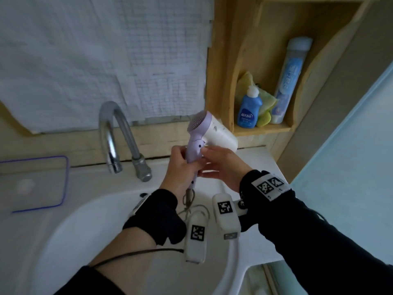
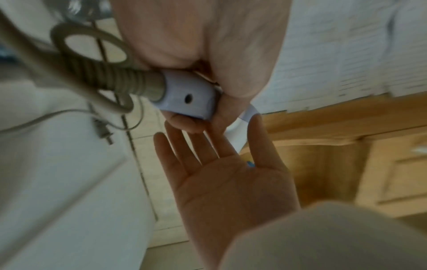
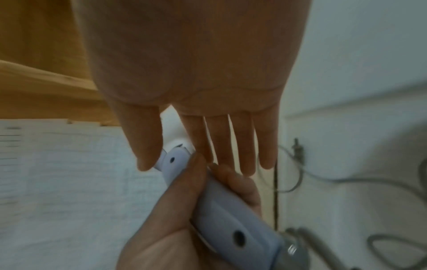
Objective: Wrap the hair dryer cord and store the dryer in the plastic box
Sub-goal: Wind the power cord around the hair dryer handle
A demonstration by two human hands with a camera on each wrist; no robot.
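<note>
Dryer: the dryer is held upright above the sink, nozzle toward the shelf, near the faucet.
Left grip: the left hand is wrapped round the lilac handle, thumb along its side.
Right grip: the right hand has straight fingers touching the hinge where handle meets body; it grasps nothing.
Cord: the cord hangs loose from the handle's end in a few slack loops, the plug dangling; not yet wrapped.
Box: a clear piece with a blue rim lies on the counter at left; whether it is the box or its lid I cannot tell.
Risk 1: the dangling plug could snag on the faucet or drop into the sink while winding.
Risk 2: if the handle folds at the hinge, a fingertip could be pinched.
Risk 3: loose loops may tangle or slip off and block stowing.
</note>
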